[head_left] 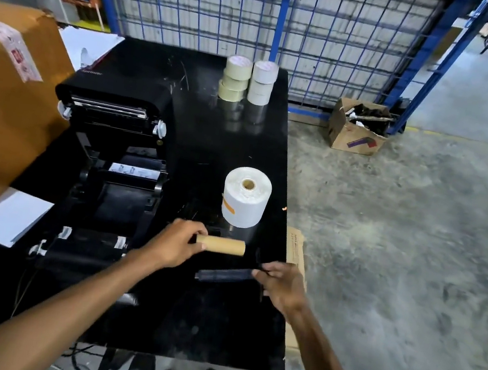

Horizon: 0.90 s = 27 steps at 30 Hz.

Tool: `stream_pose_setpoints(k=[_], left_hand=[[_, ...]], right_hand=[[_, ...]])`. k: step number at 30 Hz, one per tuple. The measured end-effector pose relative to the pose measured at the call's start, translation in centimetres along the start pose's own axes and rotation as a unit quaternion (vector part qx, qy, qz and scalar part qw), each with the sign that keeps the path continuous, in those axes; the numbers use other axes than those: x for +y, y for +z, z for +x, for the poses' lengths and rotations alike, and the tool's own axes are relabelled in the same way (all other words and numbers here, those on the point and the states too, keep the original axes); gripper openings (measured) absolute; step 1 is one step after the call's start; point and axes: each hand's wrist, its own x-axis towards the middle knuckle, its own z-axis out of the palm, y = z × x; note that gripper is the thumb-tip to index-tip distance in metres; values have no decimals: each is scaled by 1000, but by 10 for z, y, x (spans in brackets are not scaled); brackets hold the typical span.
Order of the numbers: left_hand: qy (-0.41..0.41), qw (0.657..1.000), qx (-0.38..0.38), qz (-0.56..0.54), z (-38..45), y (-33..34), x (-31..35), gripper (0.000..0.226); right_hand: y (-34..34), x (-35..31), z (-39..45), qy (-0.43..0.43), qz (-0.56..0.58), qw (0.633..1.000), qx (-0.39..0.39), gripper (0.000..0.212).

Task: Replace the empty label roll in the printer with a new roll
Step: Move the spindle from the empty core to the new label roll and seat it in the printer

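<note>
The black label printer (116,148) stands open on the black table (216,331), its lid raised and its roll bay bare. My left hand (176,244) grips one end of the empty brown cardboard core (223,245), held level just above the table. My right hand (280,284) holds the black roll spindle (223,275) by its right end, a little nearer to me than the core. The new white label roll (246,197) stands on end on the table behind the core, apart from both hands.
Two stacks of tape rolls (248,80) stand at the table's far edge before a blue wire fence. A large brown carton (6,101) sits left of the printer, white sheets (2,221) below it. An open box (357,128) lies on the concrete floor at right.
</note>
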Motion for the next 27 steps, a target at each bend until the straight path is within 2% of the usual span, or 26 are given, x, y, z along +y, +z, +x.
stream_pose_setpoints(k=[4, 7, 9, 12, 15, 17, 19, 21, 22, 23, 25, 27], left_hand=[[5, 999, -22, 33, -4, 31, -6, 23], [11, 999, -23, 37, -7, 34, -11, 39], [-1, 999, -26, 30, -5, 33, -13, 50], [-46, 996, 17, -72, 6, 25, -11, 47], [-132, 957, 47, -254, 29, 13, -2, 37], [-166, 921, 34, -350, 45, 8, 9, 27], [-190, 900, 24, -392, 57, 6, 19, 26], [-215, 886, 10, -411, 68, 8, 23, 38], [-227, 878, 2, -422, 71, 10, 23, 43], [-240, 868, -5, -435, 74, 10, 24, 47], [-255, 847, -4, -467, 80, 10, 23, 51], [-260, 830, 9, -494, 84, 5, 25, 52]], right_hand=[[23, 9, -6, -17, -50, 999, 7, 22], [21, 8, -11, -23, -93, 995, -3, 22], [14, 2, -10, -32, -139, 990, -7, 31], [2, -28, -1, -101, -150, 983, 43, 37], [5, -76, 19, -202, -129, 969, 64, 46], [17, -105, 37, -246, -182, 950, 55, 53], [37, -122, 52, -234, -302, 923, 41, 62], [53, -127, 63, -214, -433, 874, 53, 70], [58, -126, 64, -213, -464, 857, 66, 69], [60, -125, 68, -217, -464, 856, 74, 66], [55, -124, 77, -208, -382, 898, 73, 62], [43, -128, 83, -151, -198, 966, 69, 61]])
